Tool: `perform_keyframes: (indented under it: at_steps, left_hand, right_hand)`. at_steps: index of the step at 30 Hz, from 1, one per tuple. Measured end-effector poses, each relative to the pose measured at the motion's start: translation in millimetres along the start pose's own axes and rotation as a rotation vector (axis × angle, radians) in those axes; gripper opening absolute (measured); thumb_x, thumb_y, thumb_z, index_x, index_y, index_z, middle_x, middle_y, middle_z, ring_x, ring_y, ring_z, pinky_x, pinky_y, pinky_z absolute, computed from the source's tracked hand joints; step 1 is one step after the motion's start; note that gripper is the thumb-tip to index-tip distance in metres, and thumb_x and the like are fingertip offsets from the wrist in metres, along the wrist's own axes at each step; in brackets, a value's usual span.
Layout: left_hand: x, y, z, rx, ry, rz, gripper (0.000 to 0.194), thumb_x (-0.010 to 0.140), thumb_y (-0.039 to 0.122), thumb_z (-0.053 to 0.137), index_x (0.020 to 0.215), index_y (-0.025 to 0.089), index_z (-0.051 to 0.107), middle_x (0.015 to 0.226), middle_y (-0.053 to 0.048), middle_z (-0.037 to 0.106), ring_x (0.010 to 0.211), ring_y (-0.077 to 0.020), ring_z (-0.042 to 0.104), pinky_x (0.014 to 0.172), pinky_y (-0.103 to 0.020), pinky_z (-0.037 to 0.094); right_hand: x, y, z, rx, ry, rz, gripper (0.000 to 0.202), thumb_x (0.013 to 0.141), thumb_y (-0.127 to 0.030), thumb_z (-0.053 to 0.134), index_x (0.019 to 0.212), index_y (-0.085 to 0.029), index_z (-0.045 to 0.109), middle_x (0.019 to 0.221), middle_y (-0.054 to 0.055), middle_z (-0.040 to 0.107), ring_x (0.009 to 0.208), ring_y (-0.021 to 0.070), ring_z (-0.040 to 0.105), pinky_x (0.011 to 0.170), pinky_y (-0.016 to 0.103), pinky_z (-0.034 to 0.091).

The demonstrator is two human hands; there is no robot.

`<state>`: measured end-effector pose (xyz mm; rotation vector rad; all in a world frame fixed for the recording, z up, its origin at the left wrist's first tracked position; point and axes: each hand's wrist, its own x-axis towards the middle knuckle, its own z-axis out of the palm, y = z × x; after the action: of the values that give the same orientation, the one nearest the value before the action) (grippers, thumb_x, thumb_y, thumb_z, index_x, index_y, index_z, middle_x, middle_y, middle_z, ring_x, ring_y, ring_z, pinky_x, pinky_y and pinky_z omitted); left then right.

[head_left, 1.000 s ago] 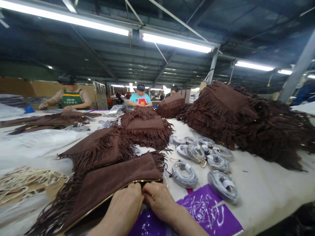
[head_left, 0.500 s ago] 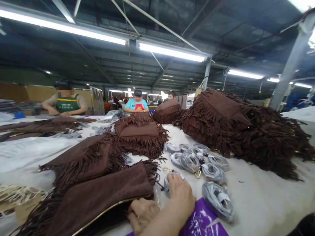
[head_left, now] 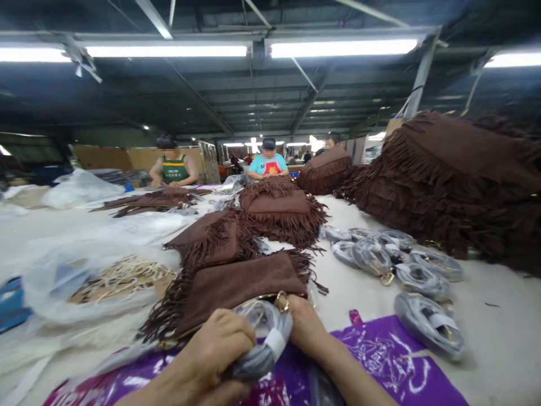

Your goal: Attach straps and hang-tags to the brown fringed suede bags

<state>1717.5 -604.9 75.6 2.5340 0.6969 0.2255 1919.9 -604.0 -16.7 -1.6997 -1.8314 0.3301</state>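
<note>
A coiled grey strap [head_left: 264,341] in clear plastic, with a white band around it and a gold clasp, is gripped by my left hand [head_left: 217,355]. It is at the front opening of a brown fringed bag [head_left: 243,285] lying in front of me. My right hand [head_left: 304,324] has its fingers curled at the right end of that opening, against the bag's zipper edge and beside the clasp. Its fingertips are hidden. Under both hands lies shiny purple plastic packaging [head_left: 393,352].
Several wrapped straps [head_left: 429,324] lie to the right, with a tall heap of brown fringed bags [head_left: 443,186] behind. More fringed bags [head_left: 274,208] are stacked ahead. A clear plastic bag of cream cords [head_left: 127,279] is at left. Co-workers [head_left: 269,163] stand across the table.
My left hand has brought the coiled strap from the right to the bag's opening. My right hand stays at the bag's edge. The view has turned left.
</note>
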Motion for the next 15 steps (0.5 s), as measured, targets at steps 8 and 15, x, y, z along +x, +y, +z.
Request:
perform_keyframes:
  at_steps: [8,15]
  left_hand:
    - [-29,-24,28.4,0.168,-0.058,-0.23,0.02,0.071,0.013,0.053,0.087,0.024,0.058,0.101,-0.002,0.059,0.099,-0.0203,0.046,0.093,-0.033,0.029]
    - [5,-19,63.8,0.379,0.084,-0.241,0.041,0.074,0.035,0.061,0.111,0.02,0.052,0.124,-0.009,0.047,0.11,-0.0284,0.039,0.093,-0.041,0.031]
  right_hand:
    - [2,2,2,-0.09,-0.056,0.013,0.016,0.084,-0.02,0.045,0.079,-0.018,0.06,0.076,0.002,0.059,0.074,0.0154,0.055,0.066,0.024,0.034]
    - [-5,0,-3,-0.107,-0.06,-0.023,0.017,0.079,-0.01,0.046,0.09,-0.017,0.058,0.086,0.004,0.059,0.083,0.0156,0.054,0.074,0.023,0.036]
